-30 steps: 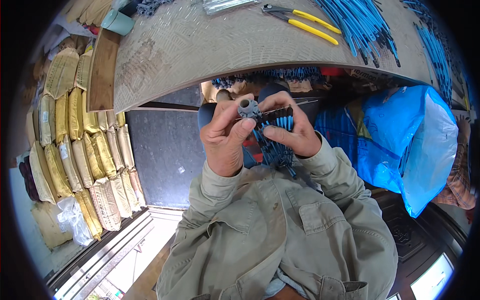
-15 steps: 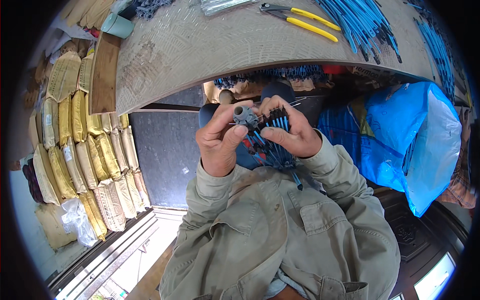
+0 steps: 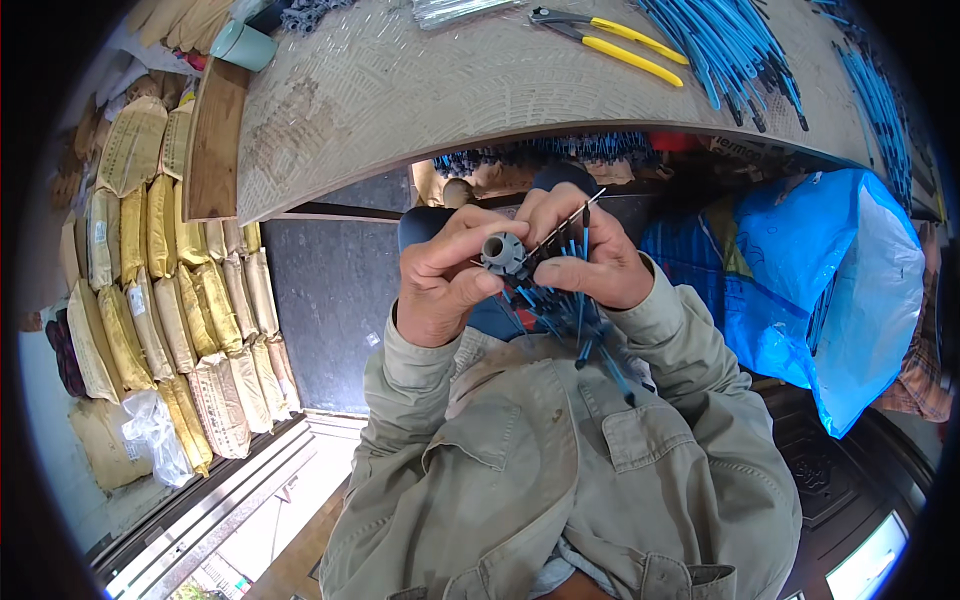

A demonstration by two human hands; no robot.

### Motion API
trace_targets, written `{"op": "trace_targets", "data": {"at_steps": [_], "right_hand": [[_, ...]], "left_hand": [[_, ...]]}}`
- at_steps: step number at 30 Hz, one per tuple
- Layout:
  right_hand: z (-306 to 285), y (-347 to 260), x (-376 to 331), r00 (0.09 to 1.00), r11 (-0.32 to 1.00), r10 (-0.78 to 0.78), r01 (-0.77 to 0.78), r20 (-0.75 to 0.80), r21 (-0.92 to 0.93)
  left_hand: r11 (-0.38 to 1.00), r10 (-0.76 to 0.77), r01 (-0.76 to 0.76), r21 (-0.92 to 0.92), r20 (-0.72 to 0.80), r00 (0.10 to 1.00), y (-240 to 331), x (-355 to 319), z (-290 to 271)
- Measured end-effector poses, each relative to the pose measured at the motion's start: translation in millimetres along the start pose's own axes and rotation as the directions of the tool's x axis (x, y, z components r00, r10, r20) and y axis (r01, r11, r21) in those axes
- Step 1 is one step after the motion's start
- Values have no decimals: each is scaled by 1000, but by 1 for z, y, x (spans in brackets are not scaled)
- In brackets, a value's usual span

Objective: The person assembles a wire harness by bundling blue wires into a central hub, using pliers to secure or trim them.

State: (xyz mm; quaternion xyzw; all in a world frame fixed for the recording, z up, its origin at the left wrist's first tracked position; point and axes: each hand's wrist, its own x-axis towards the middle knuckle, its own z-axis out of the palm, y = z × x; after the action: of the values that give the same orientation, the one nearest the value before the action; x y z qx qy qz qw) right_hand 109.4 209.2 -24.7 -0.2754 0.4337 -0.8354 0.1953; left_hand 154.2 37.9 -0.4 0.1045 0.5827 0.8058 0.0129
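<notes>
A grey ribbed plastic hub (image 3: 503, 254) with a round hole faces up between my two hands. My left hand (image 3: 437, 288) is closed on it, thumb and fingers gripping its side. Black-ended blue rods (image 3: 548, 304) are gathered around the hub and hang below it over my lap. Beside the hub, my right hand (image 3: 612, 268) is closed with its thumb stretched toward the hub. A thin metal wire (image 3: 574, 214) slants up and right from the hub past its fingers. The fingers partly hide where wire and rods meet.
Yellow-handled cutters (image 3: 625, 48) and a bundle of blue rods (image 3: 715, 50) lie on the worn tabletop (image 3: 400, 110). To the right hangs a large blue bag (image 3: 790, 280). Stacked wrapped packages (image 3: 150, 270) line the left, and a pale green cup (image 3: 243, 45) stands at the table's left end.
The hub has shifted slightly right and down in my left hand. The wire now angles more steeply upward at my right fingers. The fan of rods there has dropped and spread lower.
</notes>
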Motion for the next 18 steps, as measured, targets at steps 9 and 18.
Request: {"op": "trace_targets", "data": {"at_steps": [9, 18], "right_hand": [[-2, 9, -5, 1000, 998, -8, 8, 3, -60], [-8, -7, -3, 949, 917, 294, -246, 116, -313]], "left_hand": [[1000, 24, -23, 9, -107, 994, -5, -8, 2], [999, 35, -35, 14, 24, 999, -5, -4, -20]]}}
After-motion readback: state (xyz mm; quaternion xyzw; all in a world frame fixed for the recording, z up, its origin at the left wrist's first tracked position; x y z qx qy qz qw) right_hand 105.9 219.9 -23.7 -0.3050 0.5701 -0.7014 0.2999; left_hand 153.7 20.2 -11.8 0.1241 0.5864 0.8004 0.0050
